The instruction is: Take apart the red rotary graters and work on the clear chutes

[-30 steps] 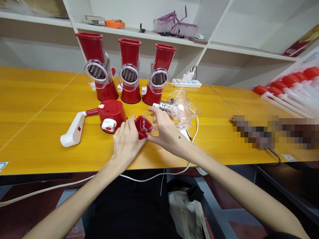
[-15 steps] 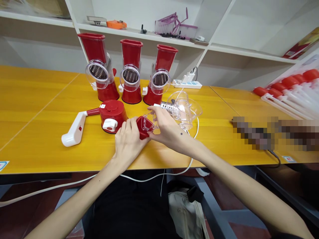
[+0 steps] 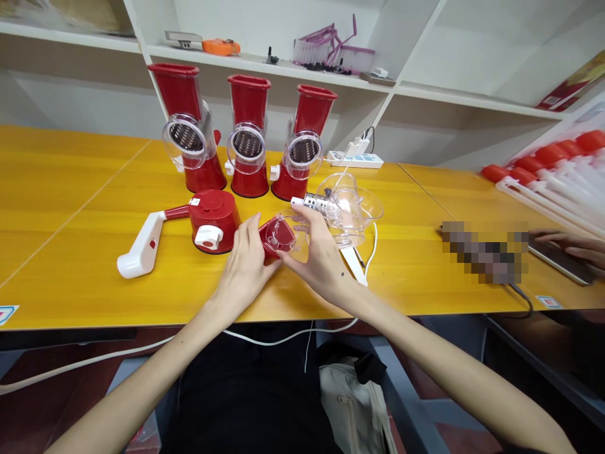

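Note:
My left hand (image 3: 244, 258) is closed around a red plastic part (image 3: 267, 247) with an angular body, just above the table. Against that part's open end sits a clear plastic piece (image 3: 299, 238), gripped between the thumb and fingers of my right hand (image 3: 317, 253). Whether the two are locked together I cannot tell. Left of my hands stands a red grater base (image 3: 215, 217) with a white knob (image 3: 208, 237). Beside it lies a white and red crank handle (image 3: 142, 249). Beyond my right hand are a metal grating drum (image 3: 316, 201) and a clear grater housing (image 3: 350, 217).
Three assembled rotary graters (image 3: 182, 145) stand in a row at the back. A power strip (image 3: 355, 159) and a white cable (image 3: 375, 246) lie to the right. Further right, a co-worker's hand (image 3: 583, 244) rests by a dark flat device (image 3: 560, 260).
The clear piece has tilted against the red part, showing more of its face. My right fingers have spread a little wider. The co-worker's hand at the right shows more clearly.

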`<state>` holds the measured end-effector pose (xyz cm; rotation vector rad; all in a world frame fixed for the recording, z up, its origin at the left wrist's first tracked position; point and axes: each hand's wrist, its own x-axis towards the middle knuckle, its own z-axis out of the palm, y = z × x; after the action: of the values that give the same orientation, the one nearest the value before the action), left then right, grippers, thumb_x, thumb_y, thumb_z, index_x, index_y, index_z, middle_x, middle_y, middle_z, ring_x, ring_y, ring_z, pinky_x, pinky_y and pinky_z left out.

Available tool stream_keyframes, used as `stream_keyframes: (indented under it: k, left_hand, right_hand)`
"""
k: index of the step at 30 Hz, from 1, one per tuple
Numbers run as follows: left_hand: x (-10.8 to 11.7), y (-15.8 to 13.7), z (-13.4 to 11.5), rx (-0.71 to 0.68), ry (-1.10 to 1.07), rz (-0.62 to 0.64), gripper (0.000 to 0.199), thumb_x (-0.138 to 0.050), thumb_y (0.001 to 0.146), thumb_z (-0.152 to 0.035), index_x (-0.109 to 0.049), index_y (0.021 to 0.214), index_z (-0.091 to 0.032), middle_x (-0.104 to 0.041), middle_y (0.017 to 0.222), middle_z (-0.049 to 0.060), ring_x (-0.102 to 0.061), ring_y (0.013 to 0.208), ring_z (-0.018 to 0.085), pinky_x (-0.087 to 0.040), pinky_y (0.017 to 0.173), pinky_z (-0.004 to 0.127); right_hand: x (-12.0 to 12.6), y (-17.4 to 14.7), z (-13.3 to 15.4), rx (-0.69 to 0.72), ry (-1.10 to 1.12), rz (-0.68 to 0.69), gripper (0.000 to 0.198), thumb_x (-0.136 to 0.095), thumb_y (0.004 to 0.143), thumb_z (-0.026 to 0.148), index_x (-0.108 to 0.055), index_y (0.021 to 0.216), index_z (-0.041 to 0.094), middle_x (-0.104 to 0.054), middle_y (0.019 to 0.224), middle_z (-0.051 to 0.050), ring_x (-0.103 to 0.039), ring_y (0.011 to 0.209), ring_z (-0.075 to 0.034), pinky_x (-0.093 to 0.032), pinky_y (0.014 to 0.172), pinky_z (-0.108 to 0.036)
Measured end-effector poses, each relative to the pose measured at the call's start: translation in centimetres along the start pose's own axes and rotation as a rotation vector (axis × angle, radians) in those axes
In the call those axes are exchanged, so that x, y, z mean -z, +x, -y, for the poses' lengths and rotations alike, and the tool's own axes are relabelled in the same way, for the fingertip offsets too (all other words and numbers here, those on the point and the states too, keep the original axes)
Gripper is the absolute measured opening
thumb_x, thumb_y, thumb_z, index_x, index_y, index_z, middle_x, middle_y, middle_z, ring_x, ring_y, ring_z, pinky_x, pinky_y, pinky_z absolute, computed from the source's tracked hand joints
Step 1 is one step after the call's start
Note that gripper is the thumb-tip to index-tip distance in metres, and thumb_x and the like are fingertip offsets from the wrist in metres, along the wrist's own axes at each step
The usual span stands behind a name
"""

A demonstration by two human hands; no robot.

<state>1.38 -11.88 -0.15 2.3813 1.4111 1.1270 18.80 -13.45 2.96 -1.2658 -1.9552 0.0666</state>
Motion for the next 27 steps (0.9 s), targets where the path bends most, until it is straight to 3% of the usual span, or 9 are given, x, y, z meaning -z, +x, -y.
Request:
stream_keyframes:
  k: [3,5,8,10,12,15,19,27]
  left_hand:
    - [0.3,-1.0,0.1,-0.065,-0.035,-0.044,0.083,-0.072,0.091,-0.024,-0.023,0.157,-0.011,-0.039,0.158,0.028,-0.040,0.152,0.038,-0.039,0.124,0.059]
    - [0.9,-1.7,-0.4,-0.070,-0.078,-0.092,0.069,-0.063,0.095,-0.022,-0.031,0.154,-0.012,-0.039,0.158,0.026,-0.039,0.152,0.037,-0.039,0.124,0.058]
    - [2.1,-2.8,-1.5,0.016,-0.261,-0.218,0.040,-0.055,0.100,-0.025,-0.051,0.139,-0.016,-0.054,0.141,0.018,-0.058,0.131,0.027,-0.054,0.111,0.046]
    - [3.1,-3.2,-2.4,0.160,-0.451,-0.268,0.028,-0.053,0.103,-0.032,-0.059,0.127,-0.019,-0.063,0.120,0.011,-0.065,0.103,0.018,-0.061,0.090,0.032]
    - [4.1,-3.1,-3.0,0.338,-0.670,-0.212,0.028,-0.055,0.103,-0.041,-0.062,0.119,-0.020,-0.065,0.102,0.005,-0.062,0.077,0.012,-0.058,0.065,0.022]
    - [5.3,-1.7,-3.5,0.541,-0.912,0.048,0.045,-0.067,0.092,-0.057,-0.065,0.109,-0.016,-0.065,0.088,0.004,-0.056,0.059,0.010,-0.049,0.042,0.018]
    - [6.1,0.9,-3.4,0.657,-0.996,0.260,0.057,-0.078,0.077,-0.065,-0.070,0.093,-0.011,-0.071,0.085,0.010,-0.059,0.058,0.011,-0.047,0.036,0.017]
    - [6.1,2.4,-3.6,0.683,-1.030,0.286,0.044,-0.081,0.080,-0.054,-0.079,0.085,-0.010,-0.078,0.093,0.014,-0.059,0.063,0.011,-0.042,0.035,0.011]
  right_hand:
    - [-0.4,-0.6,-0.4,0.024,0.001,-0.040,0.066,-0.061,0.089,0.040,-0.039,0.143,0.009,-0.045,0.142,-0.011,-0.047,0.138,-0.008,-0.052,0.126,-0.034]
    - [-0.6,-1.0,-0.6,0.040,0.001,-0.052,0.068,-0.060,0.090,0.042,-0.035,0.144,0.010,-0.043,0.144,-0.012,-0.047,0.140,-0.008,-0.053,0.126,-0.033]
    - [-0.5,-1.5,-0.7,0.090,0.009,-0.106,0.070,-0.061,0.091,0.043,-0.029,0.145,0.011,-0.040,0.147,-0.013,-0.046,0.142,-0.006,-0.057,0.121,-0.027]
    - [-0.3,-1.7,-0.5,0.130,0.017,-0.167,0.071,-0.063,0.090,0.041,-0.028,0.145,0.013,-0.040,0.147,-0.012,-0.045,0.142,-0.003,-0.059,0.116,-0.018]
    - [0.1,-1.8,-0.1,0.148,0.029,-0.208,0.070,-0.064,0.089,0.040,-0.029,0.145,0.014,-0.040,0.146,-0.011,-0.044,0.142,-0.002,-0.059,0.114,-0.013]
    - [0.7,-1.7,0.4,0.126,0.078,-0.193,0.071,-0.064,0.089,0.040,-0.028,0.146,0.014,-0.039,0.147,-0.012,-0.042,0.145,-0.002,-0.058,0.118,-0.015]
    - [1.0,-1.4,0.8,0.142,0.066,-0.190,0.073,-0.065,0.088,0.040,-0.027,0.146,0.016,-0.039,0.147,-0.009,-0.041,0.145,-0.003,-0.057,0.121,-0.017]
    - [0.9,-1.3,0.8,0.131,0.101,-0.165,0.072,-0.063,0.090,0.042,-0.025,0.145,0.015,-0.038,0.148,-0.011,-0.042,0.146,-0.005,-0.055,0.124,-0.023]
